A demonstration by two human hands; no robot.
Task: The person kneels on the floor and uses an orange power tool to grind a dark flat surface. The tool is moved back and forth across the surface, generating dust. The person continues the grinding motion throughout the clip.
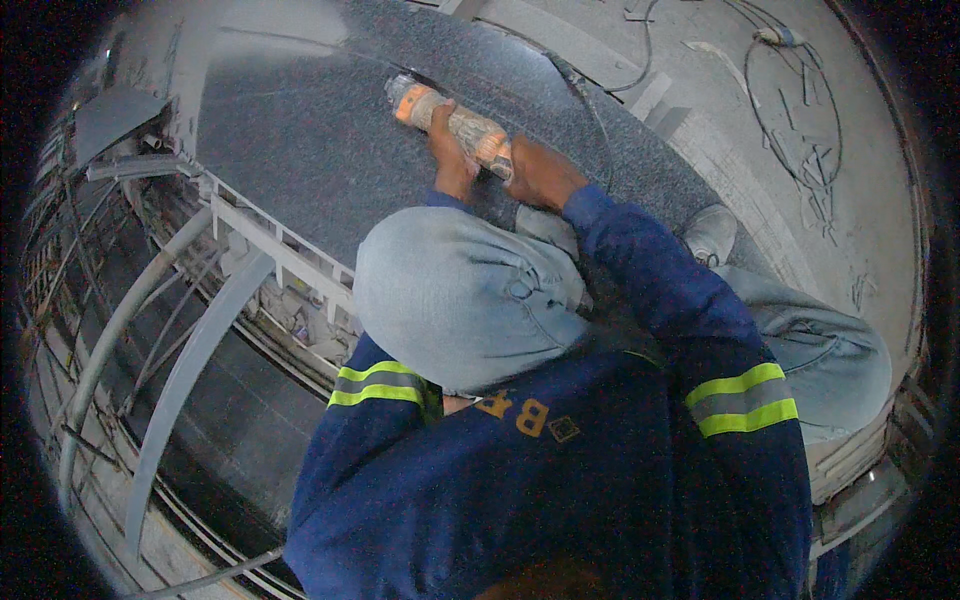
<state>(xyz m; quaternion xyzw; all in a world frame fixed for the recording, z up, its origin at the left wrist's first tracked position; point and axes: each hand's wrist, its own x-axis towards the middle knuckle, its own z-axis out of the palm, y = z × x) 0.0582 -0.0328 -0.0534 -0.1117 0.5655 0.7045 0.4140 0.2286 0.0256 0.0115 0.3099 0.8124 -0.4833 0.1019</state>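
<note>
The left hand [452, 158] is curled round the middle of a dusty orange power tool [473, 132]; the right hand [541, 172] is wrapped on its back end; the tool is at the dark stone slab [300, 140], maybe touching it; this looks like the grinding or cutting part; next, both hands should hold tight and guide it slowly.

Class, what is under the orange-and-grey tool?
Grey slab shows around the tool; whatever lies directly beneath is covered and cannot be seen.
</note>
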